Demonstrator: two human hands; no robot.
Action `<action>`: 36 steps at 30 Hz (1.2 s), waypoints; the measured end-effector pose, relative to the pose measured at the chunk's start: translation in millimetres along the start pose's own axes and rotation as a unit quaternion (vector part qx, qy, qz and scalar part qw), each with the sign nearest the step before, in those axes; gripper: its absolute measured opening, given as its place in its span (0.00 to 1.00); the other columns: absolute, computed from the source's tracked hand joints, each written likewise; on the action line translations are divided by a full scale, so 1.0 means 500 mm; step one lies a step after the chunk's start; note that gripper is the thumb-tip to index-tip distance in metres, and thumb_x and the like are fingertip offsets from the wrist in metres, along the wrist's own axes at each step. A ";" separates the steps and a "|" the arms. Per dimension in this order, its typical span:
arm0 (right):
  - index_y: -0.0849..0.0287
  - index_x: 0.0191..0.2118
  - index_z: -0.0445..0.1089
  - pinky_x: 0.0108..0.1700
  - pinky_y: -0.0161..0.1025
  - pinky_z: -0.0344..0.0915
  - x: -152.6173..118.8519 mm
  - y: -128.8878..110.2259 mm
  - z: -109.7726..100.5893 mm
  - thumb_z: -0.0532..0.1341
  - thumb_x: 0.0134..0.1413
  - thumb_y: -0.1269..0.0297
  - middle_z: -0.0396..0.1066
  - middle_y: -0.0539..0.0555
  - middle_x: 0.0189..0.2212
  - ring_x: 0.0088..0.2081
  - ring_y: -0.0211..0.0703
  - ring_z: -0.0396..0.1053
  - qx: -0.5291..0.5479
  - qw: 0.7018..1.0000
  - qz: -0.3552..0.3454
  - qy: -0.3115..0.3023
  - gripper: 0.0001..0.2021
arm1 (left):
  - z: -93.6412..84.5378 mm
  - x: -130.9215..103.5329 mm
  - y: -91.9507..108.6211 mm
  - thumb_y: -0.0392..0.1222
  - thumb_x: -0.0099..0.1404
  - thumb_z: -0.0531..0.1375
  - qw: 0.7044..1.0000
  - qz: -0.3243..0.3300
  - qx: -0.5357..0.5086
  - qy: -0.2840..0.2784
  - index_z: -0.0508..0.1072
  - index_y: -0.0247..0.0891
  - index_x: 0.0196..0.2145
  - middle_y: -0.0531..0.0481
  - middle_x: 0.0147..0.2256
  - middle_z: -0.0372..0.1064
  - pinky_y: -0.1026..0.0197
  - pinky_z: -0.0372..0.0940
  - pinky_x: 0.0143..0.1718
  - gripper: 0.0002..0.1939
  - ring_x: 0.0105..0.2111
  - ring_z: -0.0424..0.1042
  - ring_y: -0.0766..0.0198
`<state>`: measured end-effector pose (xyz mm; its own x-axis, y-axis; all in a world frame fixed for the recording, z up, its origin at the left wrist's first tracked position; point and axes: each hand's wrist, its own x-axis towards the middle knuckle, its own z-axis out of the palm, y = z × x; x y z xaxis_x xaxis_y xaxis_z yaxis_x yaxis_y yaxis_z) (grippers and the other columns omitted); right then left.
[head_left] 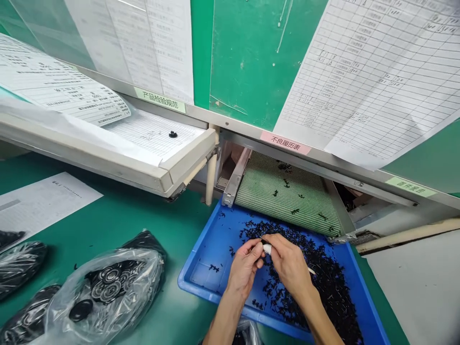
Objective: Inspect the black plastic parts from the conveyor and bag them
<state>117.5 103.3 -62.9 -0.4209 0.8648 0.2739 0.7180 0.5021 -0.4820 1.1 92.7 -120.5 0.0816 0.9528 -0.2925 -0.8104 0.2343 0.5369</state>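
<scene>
My left hand and my right hand meet above a blue tray. The fingers of my left hand are pinched together at a small dark thing, too small to make out. My right hand is closed around a white-tipped tool, whose thin pale end sticks out behind the hand on the right. Heaps of small black parts fill the right side of the tray, and a few lie scattered on its left side.
A green ribbed conveyor carrying a few black parts slopes to the tray's back edge. Open plastic bag with round black parts lies left, near more bags. A shelf with papers juts out above the table.
</scene>
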 end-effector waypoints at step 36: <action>0.60 0.43 0.68 0.29 0.32 0.58 -0.051 -0.036 0.060 0.44 0.60 0.72 0.73 0.55 0.31 0.28 0.40 0.70 -0.130 0.980 0.143 0.041 0.16 | 0.002 -0.004 -0.002 0.44 0.52 0.67 0.996 0.065 0.067 0.008 0.74 0.34 0.32 0.48 0.29 0.71 0.70 0.49 0.19 0.12 0.21 0.56 0.75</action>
<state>98.6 72.0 -85.9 -0.1444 0.9625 0.2299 0.9218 0.2153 -0.3225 2.2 91.0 -119.7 -0.0290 0.9735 -0.2269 -0.7292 0.1347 0.6710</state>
